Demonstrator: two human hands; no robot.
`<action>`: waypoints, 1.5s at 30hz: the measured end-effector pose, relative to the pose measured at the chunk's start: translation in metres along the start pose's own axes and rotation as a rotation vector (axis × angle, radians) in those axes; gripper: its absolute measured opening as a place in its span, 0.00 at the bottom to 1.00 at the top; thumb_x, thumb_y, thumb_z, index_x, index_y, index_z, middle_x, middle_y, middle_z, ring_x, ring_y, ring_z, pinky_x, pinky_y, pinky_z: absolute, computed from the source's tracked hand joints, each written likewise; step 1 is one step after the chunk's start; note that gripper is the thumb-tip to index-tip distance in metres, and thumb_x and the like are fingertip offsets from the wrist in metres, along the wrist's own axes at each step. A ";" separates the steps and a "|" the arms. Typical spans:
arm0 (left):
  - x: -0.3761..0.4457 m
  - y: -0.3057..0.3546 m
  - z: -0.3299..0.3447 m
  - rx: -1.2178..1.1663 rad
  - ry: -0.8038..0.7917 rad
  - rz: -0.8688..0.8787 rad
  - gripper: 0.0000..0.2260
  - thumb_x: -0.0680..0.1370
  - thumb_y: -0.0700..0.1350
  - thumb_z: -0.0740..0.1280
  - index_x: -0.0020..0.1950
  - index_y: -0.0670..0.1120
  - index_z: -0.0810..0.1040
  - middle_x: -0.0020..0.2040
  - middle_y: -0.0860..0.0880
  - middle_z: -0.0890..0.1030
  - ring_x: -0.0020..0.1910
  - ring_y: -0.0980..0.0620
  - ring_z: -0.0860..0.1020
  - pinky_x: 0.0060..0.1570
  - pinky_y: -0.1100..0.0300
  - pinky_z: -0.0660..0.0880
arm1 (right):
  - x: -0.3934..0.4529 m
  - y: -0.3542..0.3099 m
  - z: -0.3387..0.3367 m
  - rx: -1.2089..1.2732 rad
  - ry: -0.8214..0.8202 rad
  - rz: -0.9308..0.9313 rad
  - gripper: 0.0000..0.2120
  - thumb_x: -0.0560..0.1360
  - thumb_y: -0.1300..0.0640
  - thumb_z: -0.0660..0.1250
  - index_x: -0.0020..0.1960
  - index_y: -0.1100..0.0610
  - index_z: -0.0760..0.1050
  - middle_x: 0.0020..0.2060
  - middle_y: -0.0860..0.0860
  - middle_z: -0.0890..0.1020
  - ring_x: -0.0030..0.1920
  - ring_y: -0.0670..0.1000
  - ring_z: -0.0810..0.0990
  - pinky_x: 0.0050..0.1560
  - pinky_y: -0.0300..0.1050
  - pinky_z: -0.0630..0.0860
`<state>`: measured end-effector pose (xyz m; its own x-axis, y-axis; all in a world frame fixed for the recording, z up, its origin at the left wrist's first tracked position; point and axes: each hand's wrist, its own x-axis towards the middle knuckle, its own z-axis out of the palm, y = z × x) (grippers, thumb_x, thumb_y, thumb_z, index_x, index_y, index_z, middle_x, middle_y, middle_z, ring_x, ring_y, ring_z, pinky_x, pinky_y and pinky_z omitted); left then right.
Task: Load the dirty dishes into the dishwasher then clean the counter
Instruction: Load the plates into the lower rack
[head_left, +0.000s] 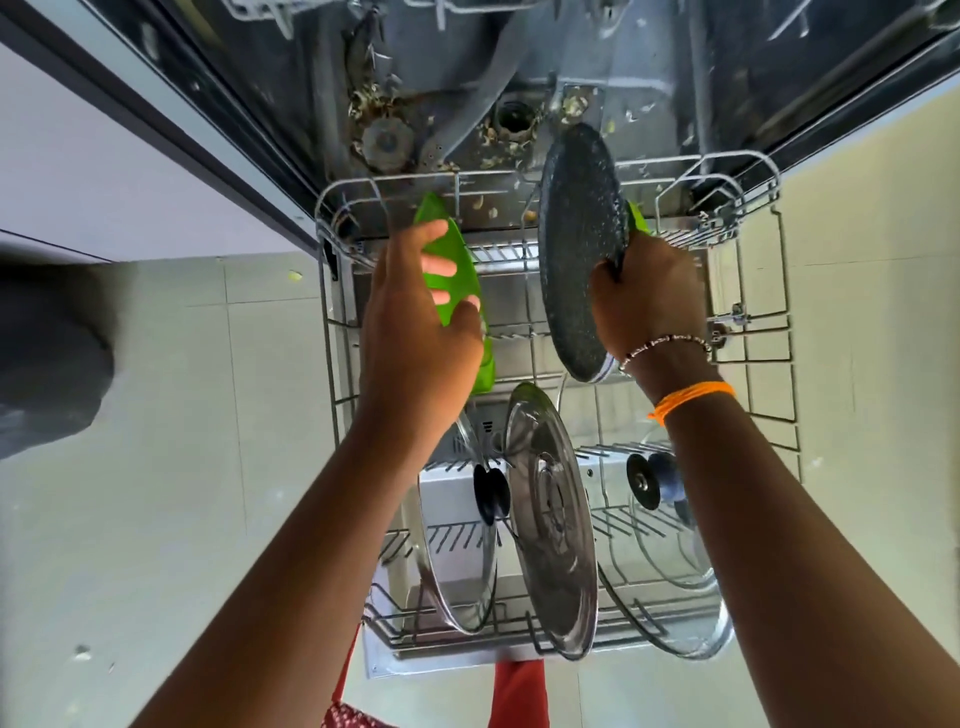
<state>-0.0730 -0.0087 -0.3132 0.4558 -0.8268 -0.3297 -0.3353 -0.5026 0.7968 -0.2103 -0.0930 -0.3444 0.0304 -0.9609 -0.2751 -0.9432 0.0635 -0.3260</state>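
While left hand (415, 332) grips green plate (457, 280) | right hand (649, 301) grips speckled pan (576, 234)

Pale floor tiles (171, 467) all around, with small crumbs (83, 652) near the bottom left and a tiny yellow-green bit (294, 276) farther up. Big dark blurry shape (49, 358) at the left edge. White cupboard front (104, 171) at upper left. Red spotted cloth (519, 693) at the bottom.
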 end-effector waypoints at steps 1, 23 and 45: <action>0.000 -0.001 0.000 -0.007 -0.005 -0.014 0.22 0.75 0.35 0.65 0.67 0.48 0.67 0.58 0.48 0.75 0.52 0.52 0.76 0.50 0.63 0.72 | -0.001 0.001 0.007 0.003 -0.027 0.020 0.12 0.76 0.59 0.58 0.56 0.64 0.72 0.51 0.66 0.78 0.52 0.67 0.76 0.49 0.54 0.72; -0.027 -0.014 -0.091 -0.068 -0.134 -0.076 0.17 0.76 0.34 0.61 0.63 0.47 0.71 0.50 0.51 0.77 0.45 0.56 0.76 0.41 0.78 0.67 | -0.088 -0.094 0.001 0.529 0.111 -0.087 0.12 0.67 0.67 0.59 0.42 0.61 0.80 0.42 0.57 0.83 0.39 0.53 0.81 0.41 0.36 0.75; -0.107 0.070 -0.442 -0.314 0.217 -0.006 0.08 0.79 0.40 0.60 0.53 0.49 0.77 0.48 0.52 0.78 0.49 0.51 0.78 0.44 0.58 0.79 | -0.258 -0.414 -0.138 0.855 -0.221 -0.388 0.10 0.76 0.67 0.59 0.47 0.64 0.79 0.38 0.52 0.79 0.30 0.39 0.76 0.31 0.26 0.69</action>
<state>0.2194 0.1565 0.0016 0.6323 -0.7345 -0.2463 -0.0784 -0.3770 0.9229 0.1264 0.0918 -0.0141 0.4330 -0.8896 -0.1453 -0.2972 0.0112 -0.9547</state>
